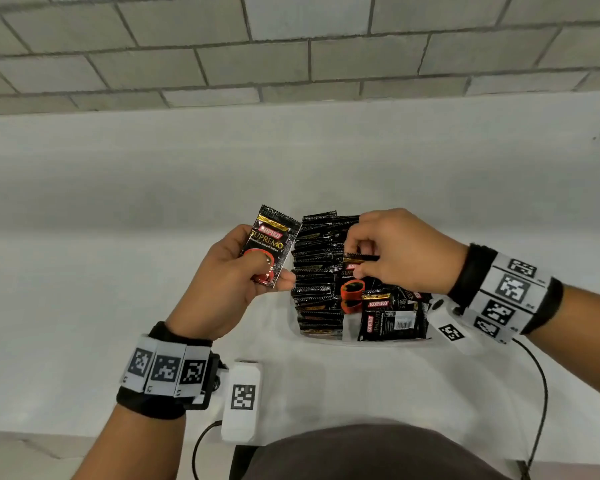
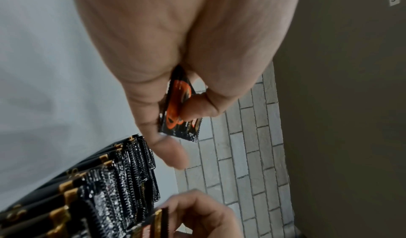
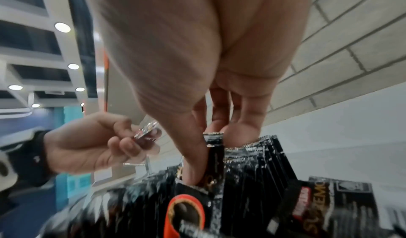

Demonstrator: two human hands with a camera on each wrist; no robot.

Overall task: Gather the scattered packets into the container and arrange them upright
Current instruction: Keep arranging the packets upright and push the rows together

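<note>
My left hand [image 1: 257,268] holds one black Kopiko coffee packet [image 1: 271,244] by its lower end, upright, just left of the container; the same packet [image 2: 179,109] shows pinched between thumb and fingers in the left wrist view. My right hand [image 1: 364,258] is over the clear container [image 1: 326,339] and pinches the top edge of a packet [image 1: 352,271] in the right-hand row. That pinched packet [image 3: 214,153] stands between thumb and fingers. A row of upright packets [image 1: 314,271] fills the container's left side. Several packets [image 1: 388,315] lean or lie at its near right.
The container sits on a white table [image 1: 118,237] against a grey brick wall [image 1: 291,46]. A white tagged box [image 1: 241,400] with a black cable lies at the near table edge. A cable [image 1: 541,393] runs from my right wrist.
</note>
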